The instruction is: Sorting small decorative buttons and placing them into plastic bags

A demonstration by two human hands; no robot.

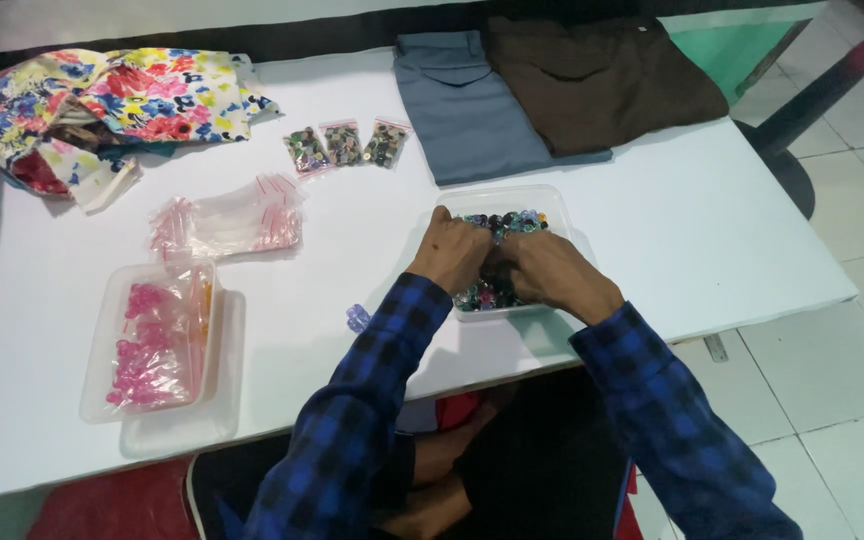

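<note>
A clear plastic tub [552, 205] on the white table [712, 240] holds many small mixed-colour buttons [512, 221]. Both my hands reach into it from the near side. My left hand [452, 250] rests knuckles-up over the tub's left part, fingers curled down among the buttons. My right hand [542, 268] lies beside it over the middle, fingers bent inward toward the left hand. Whatever the fingers pinch is hidden. Both sleeves are blue and black check.
Three small filled button bags [344, 145] lie behind a pile of empty zip bags [227, 222]. A clear tray of pink pieces [152, 340] sits near left. Floral fabric [102, 105] lies far left; grey [467, 115] and brown [597, 80] folded cloths lie far right.
</note>
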